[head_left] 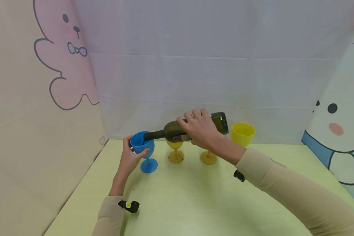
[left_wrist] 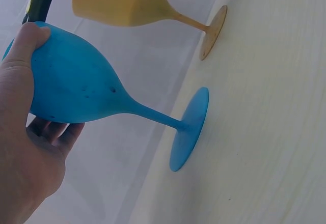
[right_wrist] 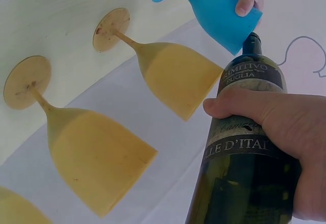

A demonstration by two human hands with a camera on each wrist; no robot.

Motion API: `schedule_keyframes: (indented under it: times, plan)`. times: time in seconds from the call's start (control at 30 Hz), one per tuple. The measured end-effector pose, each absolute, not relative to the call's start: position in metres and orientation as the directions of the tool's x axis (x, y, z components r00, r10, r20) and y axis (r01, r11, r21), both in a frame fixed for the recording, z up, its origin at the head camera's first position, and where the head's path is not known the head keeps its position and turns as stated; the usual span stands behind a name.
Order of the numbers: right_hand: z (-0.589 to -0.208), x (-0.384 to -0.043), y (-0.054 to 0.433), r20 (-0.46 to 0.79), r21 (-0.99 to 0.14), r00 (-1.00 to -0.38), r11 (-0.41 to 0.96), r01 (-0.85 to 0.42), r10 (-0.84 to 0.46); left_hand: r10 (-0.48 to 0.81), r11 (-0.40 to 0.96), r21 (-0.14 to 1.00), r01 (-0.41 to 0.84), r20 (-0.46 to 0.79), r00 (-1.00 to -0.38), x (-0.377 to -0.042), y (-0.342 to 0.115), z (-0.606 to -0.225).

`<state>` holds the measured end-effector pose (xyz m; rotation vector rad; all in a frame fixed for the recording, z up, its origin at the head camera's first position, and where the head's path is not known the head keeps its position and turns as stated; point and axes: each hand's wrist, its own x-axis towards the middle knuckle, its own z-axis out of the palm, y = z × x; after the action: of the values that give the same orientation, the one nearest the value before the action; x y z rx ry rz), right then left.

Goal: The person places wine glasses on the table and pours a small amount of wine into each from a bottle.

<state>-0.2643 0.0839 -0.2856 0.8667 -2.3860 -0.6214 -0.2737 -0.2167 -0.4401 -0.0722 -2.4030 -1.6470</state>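
My left hand holds a blue plastic goblet around its bowl, thumb on the near side and fingers behind. The goblet stands upright, its round foot low over the tabletop. With my right hand I grip a dark green wine bottle by its labelled body. The bottle is tipped left, base a little higher than neck, and its mouth is at the blue goblet's rim. A thin dark streak shows below the mouth inside the bowl. Beneath the bottle are two orange-yellow goblets, their bowls partly hidden by it in the head view.
A brighter yellow goblet stands further right, its lower part behind my right forearm. The pale yellow-green table meets a white cloth backdrop right behind the goblets. Cloth walls with cartoon animals flank both sides.
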Motion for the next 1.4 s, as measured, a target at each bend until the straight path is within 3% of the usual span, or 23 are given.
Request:
schedule_keyframes:
  times: [0.37, 0.9, 1.2, 1.4]
  plan:
    - [-0.284, -0.268, 0.084, 0.359, 0.618, -0.589, 0.658, -0.431, -0.724, -0.077, 0.351, 0.923, 0.158, 0.197, -0.977, -0.272, -0.215, -0.438]
    - [-0.276, -0.275, 0.081, 0.365, 0.654, -0.556, 0.631, -0.418, -0.747, -0.086, 0.365, 0.913, 0.183, 0.228, -0.97, -0.274, -0.218, -0.44]
    - [-0.269, -0.277, 0.078, 0.38, 0.688, -0.496, 0.597, -0.413, -0.781, -0.085, 0.357, 0.915, 0.189, 0.234, -0.969, -0.273, -0.219, -0.439]
    - [-0.264, -0.278, 0.079, 0.357, 0.719, -0.501, 0.574, -0.391, -0.788, -0.083, 0.362, 0.91, 0.2, 0.245, -0.966, -0.273, -0.219, -0.44]
